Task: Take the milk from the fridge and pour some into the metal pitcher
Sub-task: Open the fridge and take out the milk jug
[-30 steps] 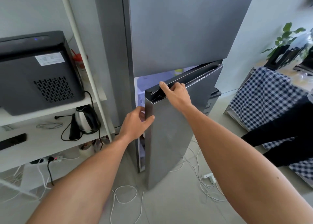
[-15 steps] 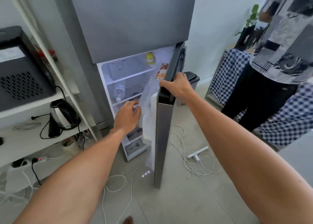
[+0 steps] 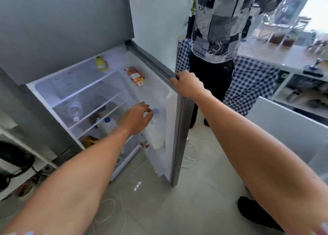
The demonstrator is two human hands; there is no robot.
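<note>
The grey fridge [image 3: 53, 30] stands with its lower door [image 3: 179, 128] swung wide open. My right hand [image 3: 188, 82] grips the door's top corner. My left hand [image 3: 137, 117] hovers with fingers apart by the door shelf, just left of a white milk bottle with a blue cap [image 3: 156, 121]. A second white bottle with a blue cap [image 3: 106, 124] stands on a lower inner shelf. The metal pitcher is not in view.
Inside are a yellow bottle [image 3: 101, 63], a clear water bottle [image 3: 74, 110] and an orange packet [image 3: 136, 76] in the door. A person in a patterned shirt [image 3: 218, 21] stands right behind the door. White cables [image 3: 191, 154] lie on the floor. A kettle [image 3: 12, 162] sits at left.
The lower door has swung from barely ajar to wide open with my right hand on its top. My left hand left the door edge and reached in toward the door shelf.
</note>
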